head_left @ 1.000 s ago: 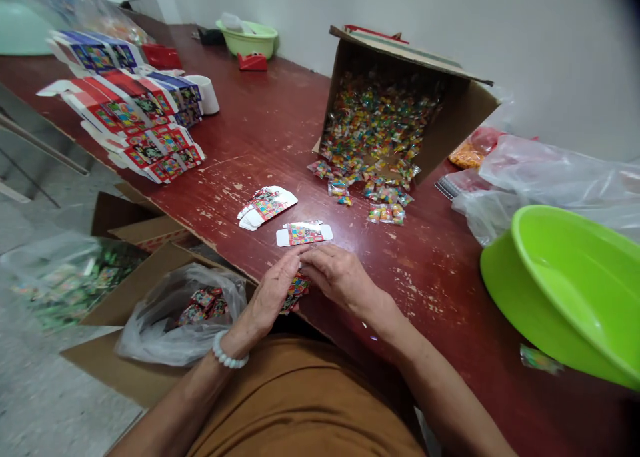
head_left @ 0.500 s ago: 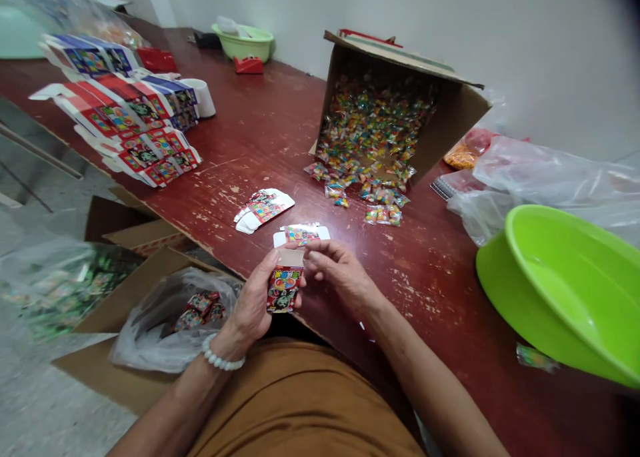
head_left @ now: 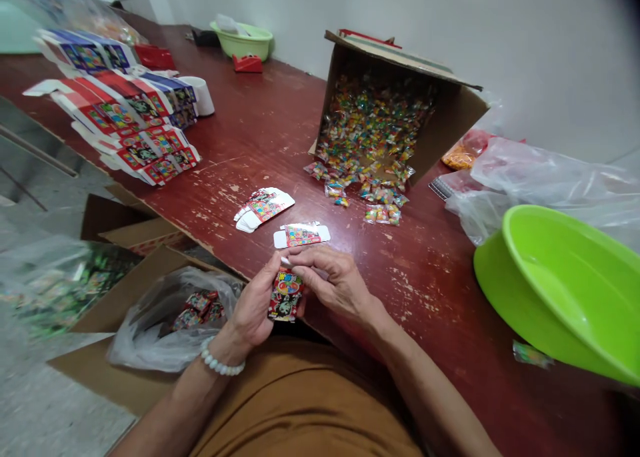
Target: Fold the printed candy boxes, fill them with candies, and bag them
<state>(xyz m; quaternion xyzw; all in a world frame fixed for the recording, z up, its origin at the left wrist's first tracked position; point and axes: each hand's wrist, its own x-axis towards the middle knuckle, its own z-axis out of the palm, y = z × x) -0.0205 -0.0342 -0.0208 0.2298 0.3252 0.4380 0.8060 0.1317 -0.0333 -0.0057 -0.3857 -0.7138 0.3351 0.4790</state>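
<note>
SMALL BOX IN HAND AT A CROWDED TABLE. At the upper left of the frame, stacks of flat red-and-blue printed cartons (head_left: 120,120) lie fanned on a scuffed dark red wooden table (head_left: 260,130). At lower left, below the table's edge, a clear plastic bag (head_left: 145,344) of small printed boxes sits in an open brown cardboard carton (head_left: 90,370).

At lower centre, the person's left hand (head_left: 253,307) is closed around the lower body of a small red-and-black printed cardboard box (head_left: 285,297). The box is held upright just over the near table edge. The right hand (head_left: 335,284) pinches its top flap between thumb and fingertips. Just beyond the hands lie a small fanned pile of carton blanks (head_left: 264,207) and a single flat blank (head_left: 301,234).

Further back, a large brown cardboard box (head_left: 453,124) lies tipped on its side, with small multicoloured wrapped sweets (head_left: 373,190) spilling from it onto the table. At the right, crumpled clear plastic bags (head_left: 550,177) lie behind a bright green plastic basin (head_left: 565,290).

The risks look modest. The small box sits at the table's edge, so a loosened left-hand grip could drop it to the lap or the floor. Too hard a press from the right hand could crease the thin flap. Whether the box holds anything cannot be seen, but if it does, a tilt with the flap open could spill it.
</note>
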